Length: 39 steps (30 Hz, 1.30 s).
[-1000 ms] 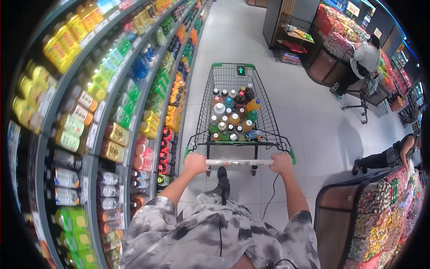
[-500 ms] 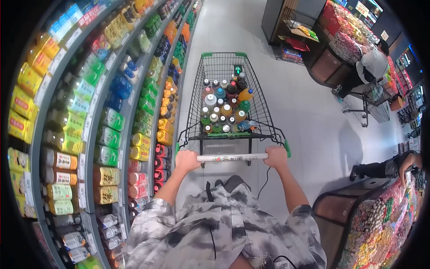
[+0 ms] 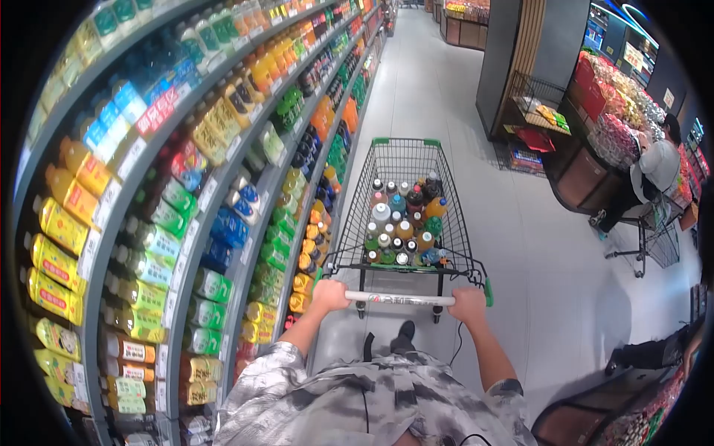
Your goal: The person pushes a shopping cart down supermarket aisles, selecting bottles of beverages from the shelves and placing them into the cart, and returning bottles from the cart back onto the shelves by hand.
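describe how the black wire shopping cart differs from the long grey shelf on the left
The black wire shopping cart is smaller than the long grey shelf beside it. The cart is one mesh basket; the shelf has several tiers. The cart's bottles are crowded and mixed; the shelf bottles sit in matching groups. Both hold bottles.

Glossy plastic bottles (image 3: 404,229) are catching the light inside a metal-wire cart (image 3: 381,141) with a smooth, plastic-looking handle (image 3: 400,298), while smooth floor tiles (image 3: 513,245) are gleaming softly and a matt cloth shirt (image 3: 379,394) is showing creases.
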Each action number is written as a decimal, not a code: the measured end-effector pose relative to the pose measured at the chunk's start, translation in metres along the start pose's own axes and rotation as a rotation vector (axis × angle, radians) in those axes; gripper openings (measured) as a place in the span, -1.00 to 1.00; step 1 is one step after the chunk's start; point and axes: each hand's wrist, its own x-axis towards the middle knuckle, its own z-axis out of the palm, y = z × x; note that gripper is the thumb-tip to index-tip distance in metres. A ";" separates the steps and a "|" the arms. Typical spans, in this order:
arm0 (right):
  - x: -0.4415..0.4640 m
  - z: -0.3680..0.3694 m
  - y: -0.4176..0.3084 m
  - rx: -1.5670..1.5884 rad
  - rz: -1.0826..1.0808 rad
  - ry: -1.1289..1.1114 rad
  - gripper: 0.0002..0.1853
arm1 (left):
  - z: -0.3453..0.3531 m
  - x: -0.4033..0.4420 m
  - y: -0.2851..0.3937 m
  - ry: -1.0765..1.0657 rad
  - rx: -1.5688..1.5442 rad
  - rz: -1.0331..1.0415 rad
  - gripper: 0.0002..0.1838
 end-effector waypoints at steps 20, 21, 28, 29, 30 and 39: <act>0.279 0.035 0.047 -0.001 0.020 0.042 -0.85 | -0.090 0.268 -0.090 0.116 -0.011 0.073 -0.77; 0.288 0.037 0.047 -0.008 0.035 0.038 -0.86 | -0.090 0.283 -0.098 0.105 -0.019 0.077 -0.77; 0.377 0.045 0.054 -0.052 0.106 -0.047 -0.87 | -0.118 0.383 -0.135 0.114 -0.028 0.131 -0.76; 0.389 0.046 0.056 -0.051 0.121 -0.051 -0.87 | -0.126 0.396 -0.139 0.112 -0.023 0.140 -0.77; 0.403 0.047 0.057 -0.049 0.133 -0.051 -0.87 | -0.136 0.410 -0.142 0.093 -0.027 0.166 -0.77; 0.506 0.049 0.074 -0.049 0.122 0.000 -0.91 | -0.173 0.519 -0.169 0.068 0.008 0.138 -0.78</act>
